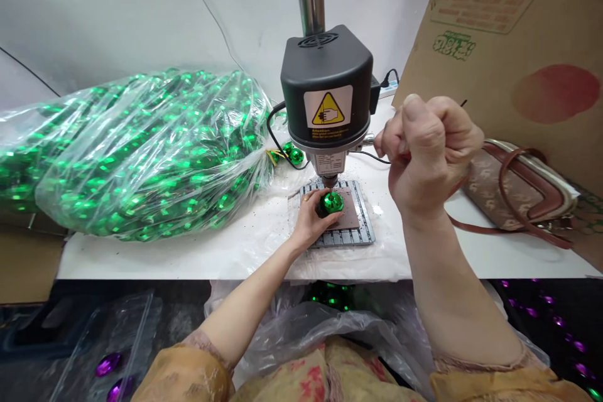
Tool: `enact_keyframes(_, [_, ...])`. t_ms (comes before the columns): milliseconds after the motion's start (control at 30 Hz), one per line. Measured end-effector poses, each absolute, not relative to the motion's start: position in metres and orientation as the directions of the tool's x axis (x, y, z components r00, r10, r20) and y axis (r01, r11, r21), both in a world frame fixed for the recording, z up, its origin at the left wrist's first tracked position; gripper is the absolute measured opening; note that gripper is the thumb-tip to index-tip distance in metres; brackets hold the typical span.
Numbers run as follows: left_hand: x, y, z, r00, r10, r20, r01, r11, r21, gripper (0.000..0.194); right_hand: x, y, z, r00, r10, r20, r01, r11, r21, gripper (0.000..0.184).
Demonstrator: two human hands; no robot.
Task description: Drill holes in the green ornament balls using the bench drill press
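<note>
My left hand (311,217) grips a shiny green ball (332,202) and holds it on the slotted metal base plate (351,235) right under the tip of a small bench press (326,91). My right hand (431,151) is raised to the right of the machine head, fist closed round its thin metal lever handle (369,138).
A big clear bag of green balls (127,151) lies at the left on the white table (188,251). A brown handbag (518,188) and a cardboard box (513,44) stand at the right. A plastic bag with green balls (330,298) hangs below the table edge; purple balls (113,370) lie lower left.
</note>
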State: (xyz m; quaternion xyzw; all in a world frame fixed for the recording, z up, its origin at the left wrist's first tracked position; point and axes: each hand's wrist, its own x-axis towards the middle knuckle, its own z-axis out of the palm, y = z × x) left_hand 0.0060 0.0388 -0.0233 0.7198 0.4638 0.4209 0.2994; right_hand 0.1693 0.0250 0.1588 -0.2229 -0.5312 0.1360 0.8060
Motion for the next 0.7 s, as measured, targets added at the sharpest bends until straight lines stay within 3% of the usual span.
enact_keyframes(300, [0.007, 0.038, -0.027, 0.205, 0.918, 0.339, 0.407, -0.395, 0.823, 0.056, 0.166, 0.023, 0.141, 0.39, 0.355, 0.85, -0.008, 0.924, -0.382, 0.048])
enact_keyframes(700, [0.005, 0.039, -0.03, 0.224, 0.909, 0.352, 0.413, -0.416, 0.81, 0.056, 0.166, 0.025, 0.123, 0.43, 0.293, 0.854, 0.047, 0.937, -0.345, 0.05])
